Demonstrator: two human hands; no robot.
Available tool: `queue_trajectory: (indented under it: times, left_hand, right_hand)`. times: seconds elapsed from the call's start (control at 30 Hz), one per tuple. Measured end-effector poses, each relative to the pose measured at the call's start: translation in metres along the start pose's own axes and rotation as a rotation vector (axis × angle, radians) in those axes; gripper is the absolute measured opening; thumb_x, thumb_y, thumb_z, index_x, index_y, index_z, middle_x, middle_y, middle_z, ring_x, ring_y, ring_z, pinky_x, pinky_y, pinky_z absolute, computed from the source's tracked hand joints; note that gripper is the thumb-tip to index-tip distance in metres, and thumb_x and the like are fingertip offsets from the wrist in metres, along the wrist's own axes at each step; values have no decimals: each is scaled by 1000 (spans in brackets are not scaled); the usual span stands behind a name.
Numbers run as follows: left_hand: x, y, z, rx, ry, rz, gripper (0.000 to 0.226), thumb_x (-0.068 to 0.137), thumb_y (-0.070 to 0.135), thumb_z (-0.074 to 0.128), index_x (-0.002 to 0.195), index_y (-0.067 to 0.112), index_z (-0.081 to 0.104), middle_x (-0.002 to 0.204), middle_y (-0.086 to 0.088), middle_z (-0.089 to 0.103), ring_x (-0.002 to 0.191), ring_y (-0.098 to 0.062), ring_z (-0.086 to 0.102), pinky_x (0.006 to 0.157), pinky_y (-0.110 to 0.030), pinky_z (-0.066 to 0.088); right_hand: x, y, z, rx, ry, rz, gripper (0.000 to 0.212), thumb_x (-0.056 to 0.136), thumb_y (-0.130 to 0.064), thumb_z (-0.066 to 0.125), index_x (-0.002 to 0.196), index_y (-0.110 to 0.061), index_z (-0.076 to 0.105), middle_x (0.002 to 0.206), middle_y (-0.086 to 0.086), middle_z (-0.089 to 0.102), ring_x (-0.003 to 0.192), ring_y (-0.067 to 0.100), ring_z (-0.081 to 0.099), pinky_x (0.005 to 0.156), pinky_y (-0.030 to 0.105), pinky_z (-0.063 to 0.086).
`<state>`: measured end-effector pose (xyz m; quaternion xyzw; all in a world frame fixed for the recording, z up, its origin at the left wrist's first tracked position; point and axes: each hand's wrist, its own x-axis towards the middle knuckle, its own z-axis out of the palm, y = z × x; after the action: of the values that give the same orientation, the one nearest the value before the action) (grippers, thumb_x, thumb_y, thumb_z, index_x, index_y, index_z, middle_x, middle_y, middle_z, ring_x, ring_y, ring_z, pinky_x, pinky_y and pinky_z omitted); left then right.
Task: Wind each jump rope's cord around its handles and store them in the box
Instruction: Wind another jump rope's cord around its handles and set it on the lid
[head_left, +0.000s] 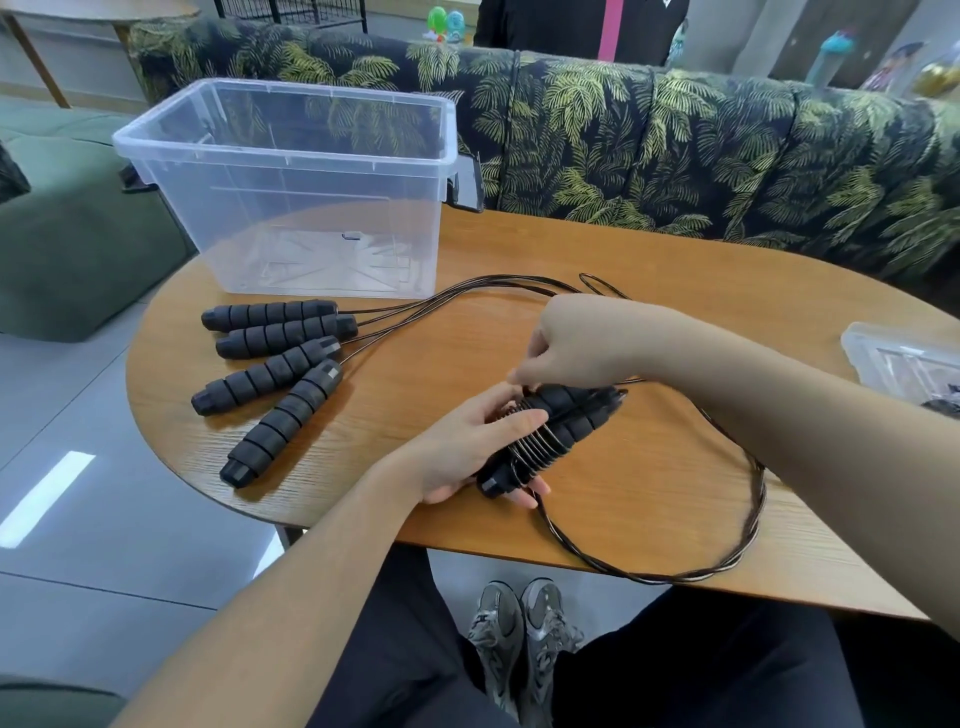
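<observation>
My left hand (467, 452) grips a pair of black foam handles (566, 421) held side by side, with several turns of dark cord around their lower half. My right hand (566, 345) pinches the cord just above those turns. The loose cord (748, 514) trails in a wide loop to the right, over the table's near edge. Several more black handles (275, 358) lie fanned out at the left, their cords (467, 291) running right behind my right hand. A clear plastic box (291, 182) stands open and empty at the back left.
The oval wooden table (649, 291) has a clear plastic lid (904, 364) at its right edge. A leaf-print sofa (675, 145) runs behind the table, with a person standing behind it. My legs and shoes show below the table.
</observation>
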<state>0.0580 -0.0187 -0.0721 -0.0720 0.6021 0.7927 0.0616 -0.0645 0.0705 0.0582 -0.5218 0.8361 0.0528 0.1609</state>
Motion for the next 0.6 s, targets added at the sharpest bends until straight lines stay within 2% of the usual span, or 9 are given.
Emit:
queue_trajectory:
  times: [0.13, 0.2, 0.3, 0.37, 0.47, 0.53, 0.6]
  left_hand:
    - [-1, -2, -1, -90, 19, 14, 39, 103, 25, 54, 140, 30, 44, 121, -24, 62, 93, -45, 69, 75, -50, 62]
    - [-1, -6, -3, -154, 64, 49, 35, 104, 24, 53, 138, 25, 44, 114, -22, 66, 90, -45, 69, 74, -51, 61]
    - [-1, -10, -4, -236, 114, 100, 32, 104, 25, 53, 133, 14, 43, 109, -22, 66, 85, -42, 67, 66, -45, 57]
    - [-2, -10, -3, -253, 143, 118, 24, 104, 26, 53, 125, 16, 47, 106, -21, 67, 83, -41, 66, 64, -43, 54]
    - [0, -9, -2, -254, 205, 127, 16, 105, 26, 51, 119, 18, 50, 99, -20, 67, 79, -39, 66, 61, -42, 52]
    - [1, -9, -2, -245, 242, 120, 15, 105, 26, 49, 117, 17, 51, 98, -20, 66, 78, -39, 66, 61, -41, 51]
    - [1, -6, -3, -223, 269, 108, 18, 105, 26, 46, 120, 16, 50, 96, -20, 66, 77, -37, 65, 60, -41, 50]
  right_hand:
    - [-8, -7, 10, 8, 46, 12, 34, 98, -42, 52, 93, -19, 76, 76, -1, 69, 74, 19, 64, 70, 34, 57]
    - [-12, -7, 19, 102, 46, -5, 34, 101, -39, 47, 95, -21, 75, 82, 1, 72, 77, 21, 66, 73, 38, 59]
    - [-21, -4, 28, 302, 139, -30, 26, 104, -37, 43, 114, -28, 66, 95, -13, 66, 86, 13, 62, 79, 35, 53]
    - [-27, 0, 32, 358, 207, -14, 20, 102, -42, 47, 114, -30, 58, 84, -15, 61, 77, 9, 59, 67, 31, 46]
    - [-34, 9, 41, 331, 203, 23, 27, 100, -53, 46, 96, -29, 59, 67, -10, 57, 55, 2, 51, 55, 27, 39]
    - [-38, 13, 48, 408, 190, 2, 33, 101, -53, 44, 88, -29, 63, 57, -8, 51, 44, 4, 42, 51, 26, 36]
    - [-42, 17, 56, 479, 184, -44, 30, 103, -49, 42, 89, -31, 63, 58, -8, 51, 45, 4, 41, 52, 23, 38]
